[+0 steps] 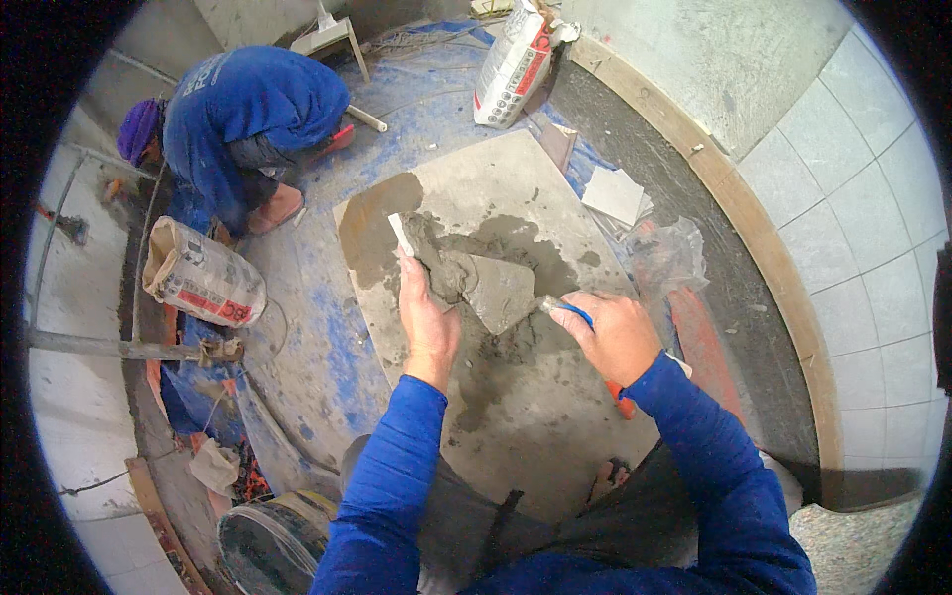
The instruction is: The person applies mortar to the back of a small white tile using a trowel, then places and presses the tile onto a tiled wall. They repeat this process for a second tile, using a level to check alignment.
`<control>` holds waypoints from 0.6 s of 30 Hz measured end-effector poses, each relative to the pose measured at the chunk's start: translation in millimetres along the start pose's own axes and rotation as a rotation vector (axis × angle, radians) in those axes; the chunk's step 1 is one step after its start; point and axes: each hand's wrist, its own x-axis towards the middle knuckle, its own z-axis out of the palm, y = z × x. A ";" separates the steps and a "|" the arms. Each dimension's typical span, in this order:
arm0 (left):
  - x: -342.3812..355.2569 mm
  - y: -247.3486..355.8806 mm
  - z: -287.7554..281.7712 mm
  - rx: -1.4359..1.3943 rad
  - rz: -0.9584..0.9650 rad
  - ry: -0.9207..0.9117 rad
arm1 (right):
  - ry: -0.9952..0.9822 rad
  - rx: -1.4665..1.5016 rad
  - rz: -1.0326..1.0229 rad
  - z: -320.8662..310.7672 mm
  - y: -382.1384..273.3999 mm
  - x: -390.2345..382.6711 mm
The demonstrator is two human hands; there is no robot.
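Step in hand, as I judge it: mortar being laid on a small pale piece, probably tile, with the trowel.

Left hand [428, 322] – clamped on the pale piece [401, 236], held over the left part of the large grey board [486, 177]. Most of the fingers are hidden by the piece and its load, so I cannot tell how they wrap beneath. Wet mortar [448, 270] sits thickly on the right side of the piece.

Right hand [617, 337] – fingers wrapped together on the handle of the trowel [504, 295]. Blade points left, its edge meeting the mortar on the piece; its height above the board cannot be judged. More loose mortar [535, 248] lies on the board, just beyond the blade.

Next move, my estimate: draw the blade across to press and even out the lump, left hand firm against the push, wrist angled so that little slips off the edge.

Surroundings: an upright bag [513, 67] at the far side; a second bag [206, 273] to the left; a co-worker [248, 114] crouched far left, well apart from the trowel.
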 end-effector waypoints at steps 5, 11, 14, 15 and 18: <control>2.6 -5.3 -5.8 0.093 0.119 0.004 | -0.244 0.414 0.200 -1.7 -5.1 1.2; 22.5 7.0 -29.1 -0.359 -0.225 0.059 | 0.024 0.664 0.261 -17.2 -14.2 2.9; 25.8 15.3 -35.2 -0.422 -0.294 -0.007 | 0.168 0.503 0.139 11.4 6.4 -3.8; 25.1 17.1 -35.5 -0.448 -0.311 -0.009 | 0.179 0.357 0.133 32.0 15.7 -8.2; 21.7 19.5 -31.0 -0.512 -0.378 -0.083 | -0.345 -0.039 0.203 96.0 60.0 -21.7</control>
